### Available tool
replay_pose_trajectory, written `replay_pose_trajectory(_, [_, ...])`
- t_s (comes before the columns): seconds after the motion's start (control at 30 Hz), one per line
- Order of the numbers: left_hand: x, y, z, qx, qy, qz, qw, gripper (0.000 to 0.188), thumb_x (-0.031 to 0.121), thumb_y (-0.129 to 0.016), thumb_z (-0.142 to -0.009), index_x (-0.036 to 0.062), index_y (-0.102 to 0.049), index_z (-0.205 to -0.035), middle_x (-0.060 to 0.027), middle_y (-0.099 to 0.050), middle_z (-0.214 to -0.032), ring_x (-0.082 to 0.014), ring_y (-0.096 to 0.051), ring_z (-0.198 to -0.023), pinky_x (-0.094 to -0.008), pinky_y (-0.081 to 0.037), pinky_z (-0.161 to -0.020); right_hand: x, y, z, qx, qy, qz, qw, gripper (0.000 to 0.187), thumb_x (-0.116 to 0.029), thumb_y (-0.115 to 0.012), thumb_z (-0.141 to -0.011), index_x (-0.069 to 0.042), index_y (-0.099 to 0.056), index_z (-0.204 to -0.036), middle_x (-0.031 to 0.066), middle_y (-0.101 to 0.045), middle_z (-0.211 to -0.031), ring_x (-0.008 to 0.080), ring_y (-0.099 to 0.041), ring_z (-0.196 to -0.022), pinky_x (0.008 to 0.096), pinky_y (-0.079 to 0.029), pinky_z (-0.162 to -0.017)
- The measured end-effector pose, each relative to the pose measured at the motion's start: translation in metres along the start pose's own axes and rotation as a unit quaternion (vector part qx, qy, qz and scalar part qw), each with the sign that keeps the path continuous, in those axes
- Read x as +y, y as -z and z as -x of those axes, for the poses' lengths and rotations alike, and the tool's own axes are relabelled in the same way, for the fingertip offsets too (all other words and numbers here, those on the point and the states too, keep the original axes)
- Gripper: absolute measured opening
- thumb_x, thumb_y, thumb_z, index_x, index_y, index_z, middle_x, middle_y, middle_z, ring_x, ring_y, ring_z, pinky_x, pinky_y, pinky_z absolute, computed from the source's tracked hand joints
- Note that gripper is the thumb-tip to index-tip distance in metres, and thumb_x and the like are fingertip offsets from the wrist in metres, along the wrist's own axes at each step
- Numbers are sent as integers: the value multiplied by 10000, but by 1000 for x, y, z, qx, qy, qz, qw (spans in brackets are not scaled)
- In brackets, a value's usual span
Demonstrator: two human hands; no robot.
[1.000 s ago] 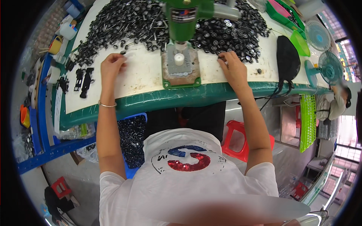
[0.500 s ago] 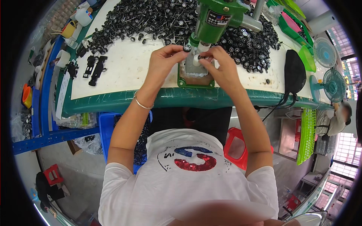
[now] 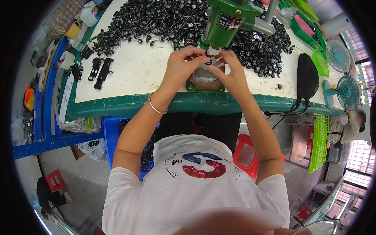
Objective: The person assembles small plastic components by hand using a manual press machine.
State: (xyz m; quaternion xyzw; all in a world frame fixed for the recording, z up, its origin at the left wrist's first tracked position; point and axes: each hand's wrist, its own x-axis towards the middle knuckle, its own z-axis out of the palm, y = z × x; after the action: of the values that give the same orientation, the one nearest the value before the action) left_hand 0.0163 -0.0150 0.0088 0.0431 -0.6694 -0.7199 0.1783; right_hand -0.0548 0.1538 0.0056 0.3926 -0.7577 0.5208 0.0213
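A green hand press stands before me on the table. Under its white ram tip, my left hand pinches a small black toy wheel with a silver hub between thumb and index finger. Just below, a second toy wheel is at the white seat on the press base. Against its right side are the curled thumb and fingers of my right hand, closed in a pinch that partly hides it. Any axle between the two wheels is too small to make out.
Loose wheels, many on metal axles, form a big heap behind left; more wheels lie right of the press. Black toy chassis rest at left. A black mask-like cloth and green fans are at right.
My left hand has moved right, bringing its wheel from beside the press to under the ram. My right hand stays by the seat, where a wheel now shows more plainly.
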Motion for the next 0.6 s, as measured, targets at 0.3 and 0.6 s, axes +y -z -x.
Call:
replay_pose_trajectory(0.3, [9,-12,-2,-24,-4,7,1000,119,79,-714,-805,33,-704,-914,33,-635,-833,-47,-540,-782,-212,-424,-756,-8,89,-50,156,-126,-71,977,318,-221,-570,-929,-29,-618,-1178,63,-661,-1020,124,-626,-816,261,-482,-791])
replay_pose_trajectory(0.6, [9,-15,-7,-30,-36,3,999,111,79,-695,-822,21,-692,-916,6,-644,-807,-57,-576,-745,-216,-468,-697,-141,116,-181,160,-84,-344,921,229,-287,-607,-927,-87,-539,-840,-68,-383,-549,41,-277,-372,200,-188,-318])
